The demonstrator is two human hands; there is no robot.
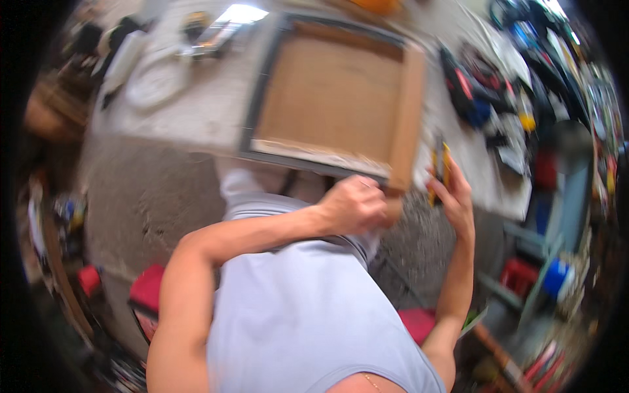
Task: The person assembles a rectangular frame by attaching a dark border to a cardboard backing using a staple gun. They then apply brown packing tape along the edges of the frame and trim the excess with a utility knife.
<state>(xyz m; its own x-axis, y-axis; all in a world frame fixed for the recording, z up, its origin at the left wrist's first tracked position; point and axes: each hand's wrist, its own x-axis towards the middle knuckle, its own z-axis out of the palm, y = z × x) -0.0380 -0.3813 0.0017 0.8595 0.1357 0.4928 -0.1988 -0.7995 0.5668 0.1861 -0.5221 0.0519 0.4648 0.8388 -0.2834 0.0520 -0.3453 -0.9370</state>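
My right hand [457,193] is closed round a slim yellow-and-black tool [439,171], which looks like a utility knife and points away from me. It is just right of a shallow wooden box frame [407,118] with a brown panel [331,92] inside. Dark edging [261,85] runs along the frame's left and front sides, and a pale, rough strip [314,156] lies along the inner front edge. My left hand [357,204] is curled into a fist by the frame's near right corner. Whatever its fingers hold, if anything, is hidden. Motion blurs the picture.
The frame lies on a pale-covered table [196,124]. A white ring-shaped thing [157,82] is at the far left. Dark and red tools or bags [475,88] crowd the right side. Below right stand a grey-green metal stand [524,262] and a blue-and-white container [558,278].
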